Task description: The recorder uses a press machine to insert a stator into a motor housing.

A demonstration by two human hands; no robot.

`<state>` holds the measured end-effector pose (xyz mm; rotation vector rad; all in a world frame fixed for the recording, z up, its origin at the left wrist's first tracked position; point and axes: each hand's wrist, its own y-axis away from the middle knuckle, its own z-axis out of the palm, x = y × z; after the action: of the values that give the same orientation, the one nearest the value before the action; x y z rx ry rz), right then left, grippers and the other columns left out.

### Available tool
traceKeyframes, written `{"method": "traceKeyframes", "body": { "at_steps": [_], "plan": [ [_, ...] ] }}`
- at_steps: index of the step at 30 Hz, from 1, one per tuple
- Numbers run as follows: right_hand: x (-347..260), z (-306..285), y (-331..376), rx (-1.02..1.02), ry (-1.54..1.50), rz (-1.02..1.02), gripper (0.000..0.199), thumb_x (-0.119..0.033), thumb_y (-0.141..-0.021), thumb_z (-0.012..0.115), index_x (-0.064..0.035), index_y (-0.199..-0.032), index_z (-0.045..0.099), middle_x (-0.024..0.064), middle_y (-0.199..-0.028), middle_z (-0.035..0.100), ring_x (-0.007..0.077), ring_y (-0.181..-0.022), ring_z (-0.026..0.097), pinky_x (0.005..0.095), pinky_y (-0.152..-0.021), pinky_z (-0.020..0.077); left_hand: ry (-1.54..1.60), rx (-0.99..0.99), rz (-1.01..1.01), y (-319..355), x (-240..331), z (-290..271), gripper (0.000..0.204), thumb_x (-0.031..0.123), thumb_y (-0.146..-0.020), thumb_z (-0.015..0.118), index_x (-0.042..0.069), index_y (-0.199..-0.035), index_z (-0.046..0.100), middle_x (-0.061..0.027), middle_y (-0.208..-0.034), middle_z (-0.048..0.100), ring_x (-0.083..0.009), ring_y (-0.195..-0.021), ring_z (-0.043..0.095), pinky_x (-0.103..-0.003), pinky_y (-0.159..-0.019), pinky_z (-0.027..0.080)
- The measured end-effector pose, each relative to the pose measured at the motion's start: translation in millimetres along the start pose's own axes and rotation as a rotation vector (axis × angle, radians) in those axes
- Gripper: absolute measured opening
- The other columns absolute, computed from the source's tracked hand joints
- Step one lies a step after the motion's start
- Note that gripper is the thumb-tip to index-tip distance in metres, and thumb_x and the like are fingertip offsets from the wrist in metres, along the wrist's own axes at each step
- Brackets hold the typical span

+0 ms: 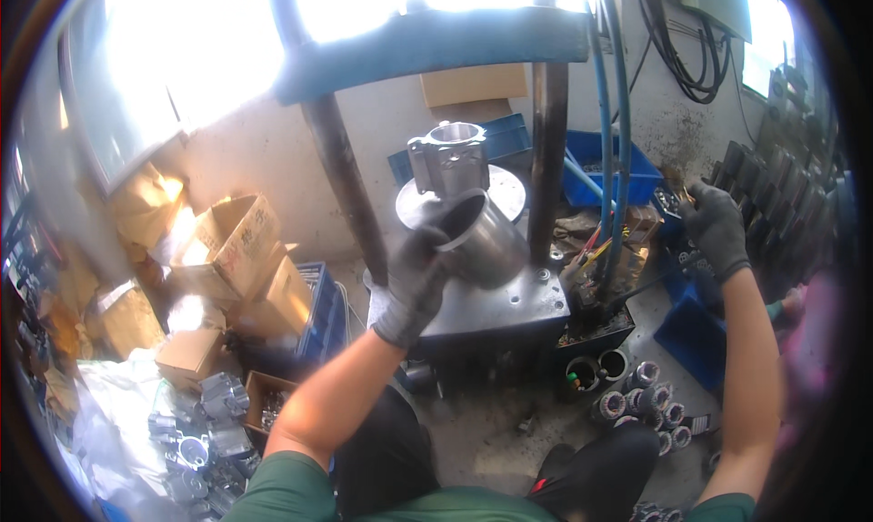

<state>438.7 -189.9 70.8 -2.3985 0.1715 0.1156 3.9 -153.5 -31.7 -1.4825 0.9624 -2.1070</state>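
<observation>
My gloved left hand (416, 286) grips a dark metal cylinder sleeve (493, 247) by its rim. The sleeve tilts, its open end facing up and left, above the front of a steel press table (536, 306). Behind it, a silvery cast motor housing (455, 165) stands upright on a round metal plate (509, 191). My gloved right hand (717, 229) is raised off to the right, near stacked dark metal tubes (773, 181). Its fingers are curled; whatever they may hold is too small to make out.
Blue press posts and a crossbeam (436, 54) frame the table. Cardboard boxes (227, 249) and cast housings (205, 431) lie at left. Blue bins (637, 172) and wound stators (650, 399) are at right. Blue hoses (605, 113) hang beside the right post. A person's arm shows far right.
</observation>
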Motion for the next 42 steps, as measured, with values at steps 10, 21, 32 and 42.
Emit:
{"method": "traceKeyframes", "body": {
  "at_steps": [10,21,32,42],
  "plan": [
    [31.7,-38.8,164.5,-0.149,-0.118,-0.163,0.017,-0.013,-0.083,0.072,-0.0042,-0.097,0.068,0.0216,-0.093,0.069,0.0433,-0.089,0.066,0.0527,-0.081,0.0536,-0.851,0.215,-0.432,63.0,-44.9,-95.8,0.039,0.032,-0.088,0.087,-0.005,-0.099,0.076,-0.0185,-0.126,0.074,-0.0225,-0.112,0.072,-0.035,-0.098,0.056],
    [-112.3,-44.6,116.4,-0.347,-0.332,-0.392,0.031,-0.016,-0.084,0.077,-0.0022,-0.111,0.071,0.0179,-0.094,0.073,0.0367,-0.087,0.072,0.0452,-0.078,0.0567,-1.23,0.226,-0.484,66.7,-72.0,-107.9,0.048,0.032,-0.074,0.091,0.003,-0.11,0.078,-0.0216,-0.138,0.061,-0.0359,-0.134,0.054,-0.043,-0.114,0.047],
    [-264.9,82.8,-48.0,-0.624,-1.177,0.169,0.054,-0.053,-0.106,0.06,-0.0029,-0.123,0.066,0.0076,-0.086,0.067,0.016,-0.072,0.066,0.0303,-0.065,0.0558,-0.832,0.017,-0.117,78.0,-102.6,8.2,0.025,0.026,-0.091,0.075,0.008,-0.107,0.071,-0.017,-0.109,0.071,-0.0402,-0.11,0.065,-0.053,-0.097,0.05],
    [-292.7,135.2,-92.8,-0.673,-1.334,0.563,0.043,-0.055,-0.1,0.068,-0.0129,-0.099,0.069,0.0017,-0.071,0.063,0.0112,-0.049,0.054,0.0285,-0.04,0.0379,-0.775,-0.271,-0.333,69.5,-103.1,18.9,0.028,0.033,-0.096,0.073,0.007,-0.106,0.073,-0.0159,-0.11,0.072,-0.0372,-0.104,0.069,-0.05,-0.094,0.053]
  ]
}}
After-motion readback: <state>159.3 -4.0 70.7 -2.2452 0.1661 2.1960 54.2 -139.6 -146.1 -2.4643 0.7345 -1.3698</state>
